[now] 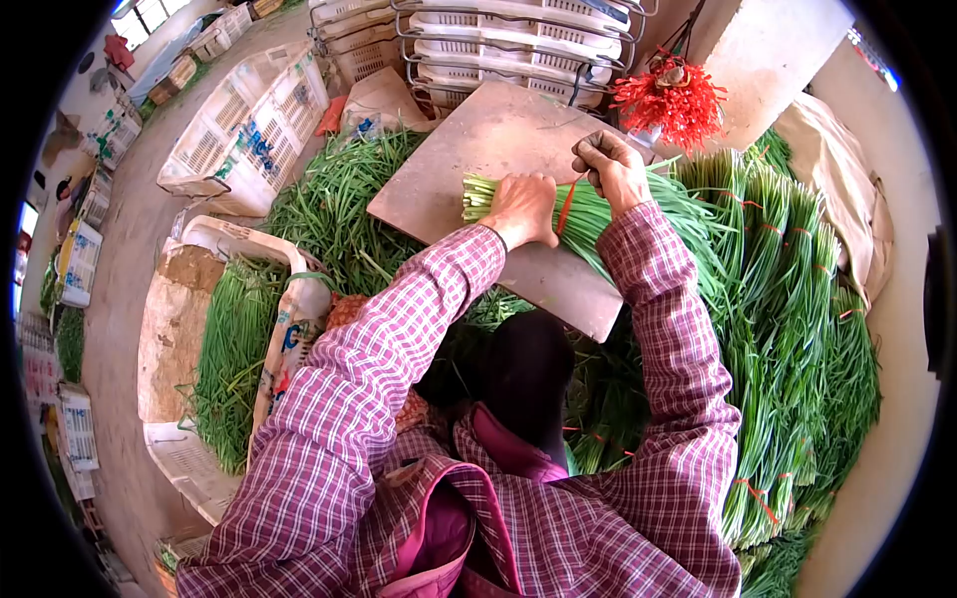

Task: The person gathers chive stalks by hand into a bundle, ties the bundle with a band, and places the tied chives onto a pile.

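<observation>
On a flat board (449,149) lies a bundle of long green stalks (588,221), its pale cut ends to the left. A red tie (566,207) runs across the bundle. My left hand (523,209) is wrapped over the stalks just left of the tie, pressing them on the board. Above the bundle, to the right of the tie, my right hand (610,164) is closed with fingertips pinched together; whatever is between them is too small to make out.
Tied green bundles (778,349) are piled at the right. Red ties (673,100) hang near the pillar. Loose greens (339,209) lie left of the board. White crates (249,130) stand at the left, one crate (159,349) holding greens; more crates (513,50) are stacked behind.
</observation>
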`<move>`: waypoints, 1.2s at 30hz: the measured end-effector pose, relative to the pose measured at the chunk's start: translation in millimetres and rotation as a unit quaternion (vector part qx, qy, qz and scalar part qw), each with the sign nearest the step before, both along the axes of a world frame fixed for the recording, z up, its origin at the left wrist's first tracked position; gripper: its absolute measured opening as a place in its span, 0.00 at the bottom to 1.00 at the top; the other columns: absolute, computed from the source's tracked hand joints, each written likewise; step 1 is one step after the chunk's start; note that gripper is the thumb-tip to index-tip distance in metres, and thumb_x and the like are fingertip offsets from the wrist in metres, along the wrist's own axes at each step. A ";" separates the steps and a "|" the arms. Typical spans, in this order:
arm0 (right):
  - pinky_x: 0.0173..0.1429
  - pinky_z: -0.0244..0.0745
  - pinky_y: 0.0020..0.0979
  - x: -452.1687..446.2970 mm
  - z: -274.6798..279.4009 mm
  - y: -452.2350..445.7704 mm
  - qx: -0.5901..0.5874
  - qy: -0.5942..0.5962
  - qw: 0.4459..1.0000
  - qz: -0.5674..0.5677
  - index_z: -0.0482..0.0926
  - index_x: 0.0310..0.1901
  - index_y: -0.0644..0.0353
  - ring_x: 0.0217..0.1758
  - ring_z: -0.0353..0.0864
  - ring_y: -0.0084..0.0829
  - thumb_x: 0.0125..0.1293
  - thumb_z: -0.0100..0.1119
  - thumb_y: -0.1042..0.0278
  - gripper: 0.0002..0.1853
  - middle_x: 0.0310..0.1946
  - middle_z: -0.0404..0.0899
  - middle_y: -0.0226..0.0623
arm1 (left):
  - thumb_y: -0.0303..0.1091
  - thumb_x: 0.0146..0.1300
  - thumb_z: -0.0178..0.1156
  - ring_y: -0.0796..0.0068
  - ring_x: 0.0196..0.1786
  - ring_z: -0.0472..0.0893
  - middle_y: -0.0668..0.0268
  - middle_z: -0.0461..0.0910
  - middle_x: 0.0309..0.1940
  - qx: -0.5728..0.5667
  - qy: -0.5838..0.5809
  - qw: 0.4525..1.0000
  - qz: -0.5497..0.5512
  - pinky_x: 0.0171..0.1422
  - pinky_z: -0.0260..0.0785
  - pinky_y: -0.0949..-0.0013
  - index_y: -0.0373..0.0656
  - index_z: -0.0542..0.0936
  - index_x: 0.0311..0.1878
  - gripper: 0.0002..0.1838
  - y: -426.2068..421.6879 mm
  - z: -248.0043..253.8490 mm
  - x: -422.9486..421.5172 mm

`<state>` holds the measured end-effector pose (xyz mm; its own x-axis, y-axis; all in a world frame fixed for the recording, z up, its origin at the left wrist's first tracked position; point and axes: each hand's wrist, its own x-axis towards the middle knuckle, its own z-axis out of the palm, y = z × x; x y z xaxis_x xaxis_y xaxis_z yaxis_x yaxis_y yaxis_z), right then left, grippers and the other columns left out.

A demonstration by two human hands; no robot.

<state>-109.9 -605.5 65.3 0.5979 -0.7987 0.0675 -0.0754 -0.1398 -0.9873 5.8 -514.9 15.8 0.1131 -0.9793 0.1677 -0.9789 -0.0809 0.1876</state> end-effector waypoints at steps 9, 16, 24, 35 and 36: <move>0.29 0.68 0.21 -61.8 -2.7 97.6 -0.113 0.057 0.992 -0.016 0.76 0.30 0.64 0.21 0.73 0.19 0.63 0.53 0.72 0.06 0.19 0.78 0.31 | 0.53 0.31 0.73 0.54 0.44 0.80 0.54 0.79 0.40 0.019 0.026 0.999 -0.012 0.48 0.72 0.54 0.37 0.75 0.41 0.36 -4.7 -7.4 6.1; 0.20 0.69 0.21 -62.4 -94.4 138.0 0.231 -0.202 0.944 -0.123 0.72 0.36 0.59 0.14 0.60 0.14 0.69 0.53 0.64 0.08 0.23 0.70 0.24 | 0.46 0.32 0.75 0.54 0.53 0.76 0.54 0.76 0.49 0.014 0.024 0.999 -0.024 0.57 0.67 0.56 0.40 0.67 0.60 0.47 -0.3 -9.6 0.4; 0.48 0.76 0.40 -56.5 -116.0 98.5 -0.030 0.193 0.981 -0.009 0.80 0.48 0.56 0.39 0.82 0.45 0.65 0.53 0.51 0.19 0.35 0.81 0.53 | 0.50 0.33 0.75 0.56 0.61 0.69 0.56 0.73 0.53 0.016 -0.038 0.997 -0.064 0.71 0.50 0.45 0.44 0.62 0.66 0.54 8.0 0.5 -12.0; 0.39 0.72 0.22 -43.1 -82.9 77.1 0.172 -0.344 0.923 0.002 0.75 0.40 0.56 0.35 0.73 0.19 0.72 0.46 0.53 0.15 0.37 0.75 0.30 | 0.45 0.28 0.77 0.53 0.53 0.74 0.52 0.75 0.46 -0.048 -0.117 0.988 -0.093 0.59 0.64 0.56 0.34 0.58 0.67 0.60 -7.8 -29.6 -9.4; 0.35 0.71 0.22 -36.3 -82.3 71.6 0.254 -0.371 0.893 0.005 0.75 0.38 0.54 0.30 0.72 0.19 0.72 0.46 0.54 0.14 0.33 0.74 0.27 | 0.45 0.28 0.77 0.53 0.53 0.74 0.53 0.75 0.47 -0.029 -0.073 0.993 -0.084 0.59 0.64 0.57 0.38 0.58 0.68 0.60 -5.8 -25.5 -8.9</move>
